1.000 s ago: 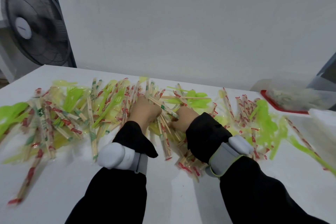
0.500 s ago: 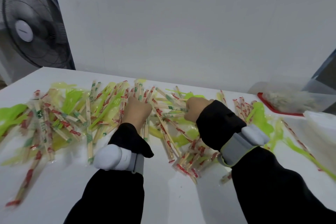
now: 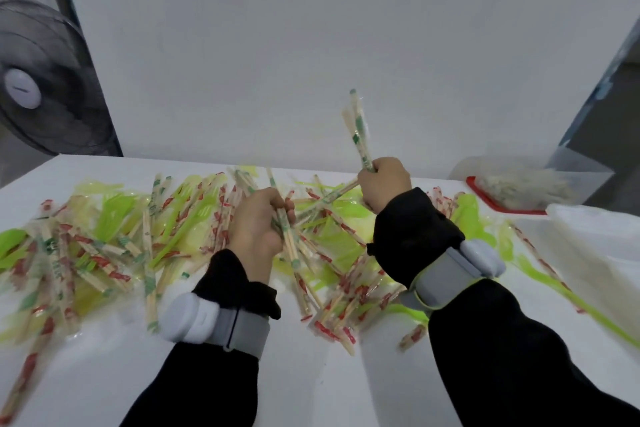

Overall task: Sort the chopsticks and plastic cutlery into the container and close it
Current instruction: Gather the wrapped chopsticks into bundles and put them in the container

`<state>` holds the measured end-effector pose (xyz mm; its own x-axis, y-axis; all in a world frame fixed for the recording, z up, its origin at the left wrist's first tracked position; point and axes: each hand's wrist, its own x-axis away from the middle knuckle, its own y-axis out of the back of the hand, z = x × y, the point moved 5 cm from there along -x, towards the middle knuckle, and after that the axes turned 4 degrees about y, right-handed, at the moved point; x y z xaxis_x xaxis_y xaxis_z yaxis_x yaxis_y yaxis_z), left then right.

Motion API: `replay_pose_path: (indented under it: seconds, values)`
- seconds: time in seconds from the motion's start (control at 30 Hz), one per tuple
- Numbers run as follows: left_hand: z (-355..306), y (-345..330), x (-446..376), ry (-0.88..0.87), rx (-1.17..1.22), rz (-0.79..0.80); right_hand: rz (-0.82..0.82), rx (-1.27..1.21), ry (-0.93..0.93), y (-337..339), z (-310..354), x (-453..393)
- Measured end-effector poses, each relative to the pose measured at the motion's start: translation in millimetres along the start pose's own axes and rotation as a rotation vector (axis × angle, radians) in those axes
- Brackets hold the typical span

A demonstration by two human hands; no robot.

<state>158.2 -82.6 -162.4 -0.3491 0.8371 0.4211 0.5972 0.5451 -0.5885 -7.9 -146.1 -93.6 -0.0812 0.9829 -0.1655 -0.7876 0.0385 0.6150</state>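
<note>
Surface (image 3: 311,392): white. Wrapped chopsticks (image 3: 104,260): tan with red or green print. Plastic cutlery (image 3: 114,215): translucent lime green. Sleeves (image 3: 519,357): black. Wrist bands (image 3: 242,329): grey, white units. Container lid (image 3: 498,206): red rim. Fan (image 3: 45,80): black, white hub.

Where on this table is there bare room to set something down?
Bare table shows along the near edge, between the sleeves and in front of the left sleeve. The middle band is crowded with wrapped chopsticks and green cutlery.

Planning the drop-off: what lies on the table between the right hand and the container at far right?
In the head view, wrapped chopsticks and green cutlery lie between the right hand and the container.
</note>
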Motion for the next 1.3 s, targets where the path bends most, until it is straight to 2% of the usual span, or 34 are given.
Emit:
replay_pose_path:
  seconds: [0.1,0.23,0.37,0.5,0.6,0.67,0.73,0.87,0.93,1.1,1.23,1.3]
  values:
    - [6.5,-10.7,6.7,-0.052,0.053,-0.046,-0.13,-0.119,-0.01,9.9,-1.4,0.2]
    - [18.1,-25.5,17.2,-0.058,0.128,-0.122,-0.228,-0.139,0.025,13.5,2.3,7.3]
    - [33.2,-53.6,24.2,0.069,0.134,-0.001,-0.318,-0.228,0.118,18.8,6.9,14.0]
    - [14.6,-71.9,21.3,-0.017,0.114,0.019,-0.137,-0.432,0.121,7.7,1.0,18.8]
    - [-10.1,-73.2,17.7,-0.211,0.038,0.007,0.01,-0.501,0.079,-1.3,-8.8,24.9]
    - [-26.6,-70.8,14.1,-0.344,-0.064,-0.037,0.035,-0.533,0.056,-0.9,-13.6,25.5]
    - [-36.1,-72.9,15.6,-0.412,-0.191,-0.013,0.015,-0.594,0.014,2.9,-15.7,22.9]
    - [-19.8,-90.3,24.5,-0.369,-0.491,0.201,0.106,-0.666,0.007,-2.0,-4.1,21.4]
    - [-4.3,-98.5,30.8,-0.309,-0.468,0.296,0.169,-0.631,0.04,-9.8,4.6,27.1]
    - [14.8,-104.6,37.2,-0.223,-0.259,0.377,0.073,-0.39,0.17,-16.3,6.2,31.9]
    - [27.4,-103.2,38.3,-0.25,-0.452,0.392,0.148,-0.295,0.116,-17.9,-0.2,31.9]
    - [30.0,-102.9,36.7,-0.27,-0.5,0.344,0.24,-0.408,0.105,-23.1,-5.5,34.2]
